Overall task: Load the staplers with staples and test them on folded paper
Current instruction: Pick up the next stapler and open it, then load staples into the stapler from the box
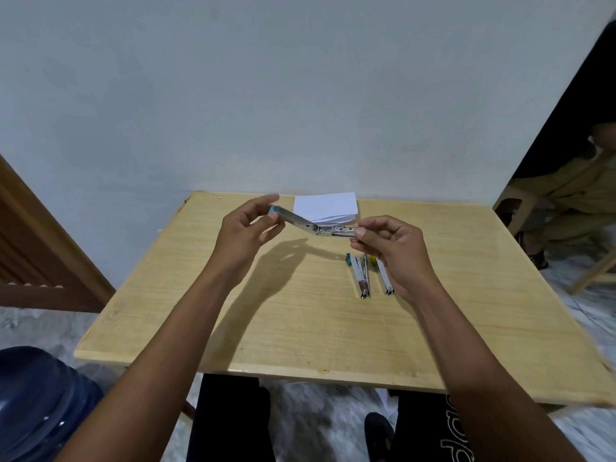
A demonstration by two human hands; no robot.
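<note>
The left hand point(245, 228) is pinching the blue end of the opened stapler point(310, 225); the right hand point(393, 248) is pinching its metal end, above the surface point(266, 328). The folded paper point(325, 206) is lying at the far edge; two other staplers point(361, 276) are lying near the middle.

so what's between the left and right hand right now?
The open stapler spans the gap: left hand holds its blue-tipped arm, right hand pinches the other end. Folded paper lies on the table behind it. Head view.
</note>
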